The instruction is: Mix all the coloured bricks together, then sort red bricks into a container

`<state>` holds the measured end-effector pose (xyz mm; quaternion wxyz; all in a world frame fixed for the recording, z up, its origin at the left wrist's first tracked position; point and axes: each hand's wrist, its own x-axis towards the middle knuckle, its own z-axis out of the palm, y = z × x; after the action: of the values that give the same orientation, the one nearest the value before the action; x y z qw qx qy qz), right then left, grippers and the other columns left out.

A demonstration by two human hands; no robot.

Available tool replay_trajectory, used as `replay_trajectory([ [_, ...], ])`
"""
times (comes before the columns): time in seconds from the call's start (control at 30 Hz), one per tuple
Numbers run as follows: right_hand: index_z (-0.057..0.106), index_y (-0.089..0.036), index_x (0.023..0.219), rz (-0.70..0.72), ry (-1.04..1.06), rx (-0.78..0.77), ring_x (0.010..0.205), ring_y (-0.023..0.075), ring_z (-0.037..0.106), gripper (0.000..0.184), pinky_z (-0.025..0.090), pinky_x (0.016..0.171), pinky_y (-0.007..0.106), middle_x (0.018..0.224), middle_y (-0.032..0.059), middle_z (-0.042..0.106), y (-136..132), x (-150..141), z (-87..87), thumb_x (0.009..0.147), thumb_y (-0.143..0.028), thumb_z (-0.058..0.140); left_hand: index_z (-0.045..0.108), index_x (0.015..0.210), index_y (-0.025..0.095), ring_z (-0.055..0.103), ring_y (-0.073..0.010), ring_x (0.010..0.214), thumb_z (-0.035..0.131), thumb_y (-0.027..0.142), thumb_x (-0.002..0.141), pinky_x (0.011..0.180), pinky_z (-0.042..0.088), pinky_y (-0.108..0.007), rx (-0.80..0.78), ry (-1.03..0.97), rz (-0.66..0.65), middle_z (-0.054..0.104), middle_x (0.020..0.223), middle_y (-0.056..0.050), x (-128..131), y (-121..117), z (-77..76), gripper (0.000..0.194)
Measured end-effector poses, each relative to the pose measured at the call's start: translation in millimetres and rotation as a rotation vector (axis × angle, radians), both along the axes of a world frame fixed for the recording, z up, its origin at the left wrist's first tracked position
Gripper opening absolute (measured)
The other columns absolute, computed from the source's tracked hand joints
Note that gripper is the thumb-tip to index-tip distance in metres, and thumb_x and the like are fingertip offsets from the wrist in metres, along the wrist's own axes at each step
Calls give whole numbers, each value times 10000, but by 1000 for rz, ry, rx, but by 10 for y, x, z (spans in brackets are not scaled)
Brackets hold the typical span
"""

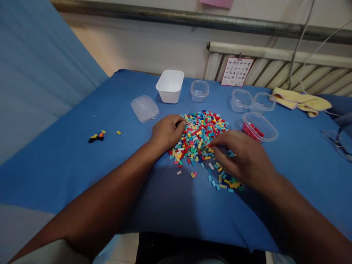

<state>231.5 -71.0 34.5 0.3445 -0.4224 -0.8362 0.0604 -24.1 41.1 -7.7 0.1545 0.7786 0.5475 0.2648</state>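
A heap of small toy building bricks (pixel 202 126) in many colours spreads over the blue-covered table. My left hand (pixel 168 132) rests against the heap's left side with its fingers curled; whatever lies within them is hidden. Over the heap's right part, my right hand (pixel 243 154) has thumb and forefinger pinched at a red toy brick (pixel 209 145). Loose bricks lie below that hand. Just beyond it, a clear plastic tub (pixel 268 132) holds red bricks (pixel 254 130).
Along the back stand a white tub (pixel 170 91), a clear tub (pixel 200 91) and two more clear tubs (pixel 242 101). A clear lid (pixel 145 109) lies left of them. Black, yellow and orange pieces (pixel 96 137) sit far left. A yellow cloth (pixel 299 101) and glasses (pixel 339 143) are at right.
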Motion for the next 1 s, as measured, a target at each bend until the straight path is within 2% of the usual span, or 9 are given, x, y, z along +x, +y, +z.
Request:
replay_trajectory([
  [0.1, 784, -256, 1060, -328, 19, 10, 749, 220, 706, 132, 573, 732, 386, 918, 44, 777, 117, 425, 16, 1019, -324, 678, 806, 1083, 268, 739, -267, 1078, 575, 337, 1033, 920, 540, -390, -19, 8, 15, 821, 1126, -40, 5, 2, 16, 246],
  [0.17, 816, -233, 1059, -519, 43, 28, 709, 207, 670, 156, 530, 711, 371, 874, 55, 764, 178, 699, -19, 968, -289, 703, 808, 1095, 266, 741, -272, 1083, 571, 342, 1034, 927, 541, -398, -31, 9, 25, 822, 1135, -45, 12, -1, 31, 257],
  [0.23, 826, -219, 1052, -655, 51, 18, 688, 205, 650, 173, 491, 697, 375, 829, 58, 753, 224, 924, -67, 937, -288, 716, 811, 1110, 263, 741, -280, 1105, 568, 343, 1032, 943, 544, -407, -37, 18, 30, 822, 1157, -53, 16, -3, 45, 268],
  [0.3, 827, -219, 1045, -730, 36, -17, 677, 202, 631, 187, 456, 687, 377, 797, 48, 735, 259, 1079, -114, 930, -313, 712, 814, 1123, 263, 741, -285, 1125, 566, 340, 1031, 960, 547, -412, -38, 30, 33, 822, 1176, -59, 14, -3, 54, 275],
  [0.4, 827, -212, 1043, -746, -11, -58, 700, 208, 617, 230, 429, 695, 378, 785, 47, 717, 297, 1191, -173, 918, -344, 685, 816, 1125, 266, 746, -280, 1101, 573, 354, 1031, 949, 554, -403, -44, 33, 39, 828, 1159, -56, 2, 3, 54, 275],
  [0.6, 831, -215, 1045, -731, -101, -71, 754, 240, 648, 293, 422, 698, 371, 851, 75, 761, 328, 1214, -252, 934, -410, 642, 815, 1146, 257, 750, -284, 1108, 571, 386, 1037, 923, 549, -403, -45, 22, 29, 835, 1170, -58, -13, 24, 40, 297],
  [0.83, 835, -230, 1109, -752, -213, -148, 834, 286, 701, 288, 435, 704, 382, 988, 104, 820, 340, 1212, -239, 972, -392, 642, 824, 1170, 259, 752, -290, 1113, 562, 409, 1037, 916, 544, -399, -44, 42, 42, 831, 1196, -61, -15, 21, 50, 330],
  [1.0, 843, -232, 1121, -784, -207, -126, 860, 299, 719, 296, 430, 694, 380, 1000, 112, 829, 331, 1201, -228, 997, -383, 620, 830, 1147, 265, 750, -291, 1114, 565, 418, 1033, 929, 551, -398, -29, 28, 24, 829, 1195, -59, -37, 48, 25, 326],
])
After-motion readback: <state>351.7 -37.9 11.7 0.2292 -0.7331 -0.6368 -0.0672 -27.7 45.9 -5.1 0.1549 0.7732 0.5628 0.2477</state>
